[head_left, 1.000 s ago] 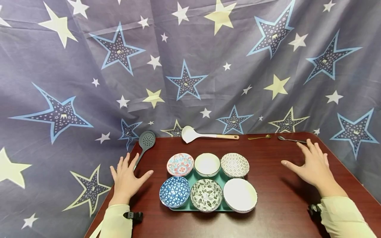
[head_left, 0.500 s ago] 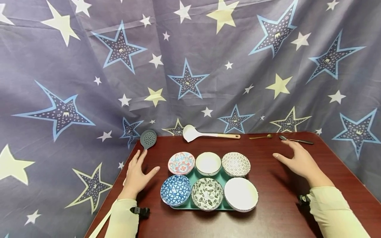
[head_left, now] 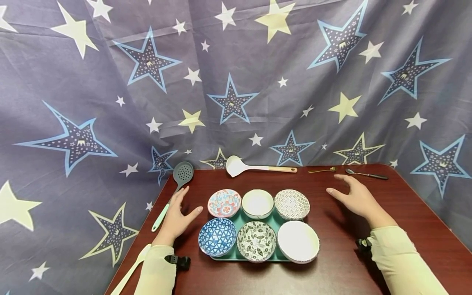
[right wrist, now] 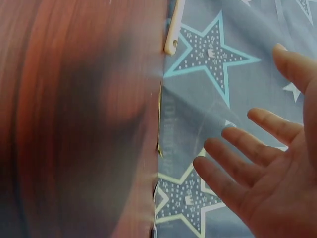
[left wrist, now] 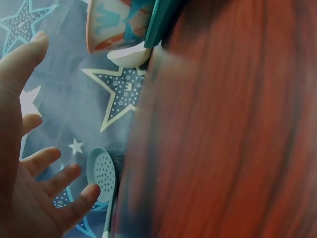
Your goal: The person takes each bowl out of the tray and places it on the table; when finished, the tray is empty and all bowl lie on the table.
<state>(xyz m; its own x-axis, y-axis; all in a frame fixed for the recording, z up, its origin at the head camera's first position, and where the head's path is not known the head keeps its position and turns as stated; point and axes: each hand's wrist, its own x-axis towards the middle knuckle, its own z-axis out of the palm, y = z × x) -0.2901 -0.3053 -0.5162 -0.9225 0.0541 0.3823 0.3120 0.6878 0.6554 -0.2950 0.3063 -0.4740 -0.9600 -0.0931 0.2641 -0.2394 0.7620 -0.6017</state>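
Note:
On a green tray (head_left: 273,259) in the head view stand several bowls in two rows. The back row has a red-and-blue patterned bowl (head_left: 224,203), a plain cream bowl (head_left: 257,203) and a beige latticed bowl (head_left: 292,204). In front are a blue triangle-patterned bowl (head_left: 217,237), a leaf-patterned bowl (head_left: 256,241) and a white bowl (head_left: 298,241). Left of the tray my left hand (head_left: 177,221) hovers with spread fingers, holding nothing, near a grey skimmer (head_left: 183,173). My right hand (head_left: 359,198) is held to the tray's right, fingers extended and nothing in them.
Along the back edge of the brown table (head_left: 339,262) lie a white ladle (head_left: 236,166) with a wooden handle, a thin gold spoon (head_left: 322,170) and a dark-handled spoon (head_left: 366,174). A pale utensil (head_left: 130,270) lies by the left sleeve. A star-printed curtain (head_left: 258,57) hangs behind.
Both hands have moved inward toward the tray, the left to the right and the right to the left. The skimmer's green handle now shows. The bowls and utensils have stayed in place.

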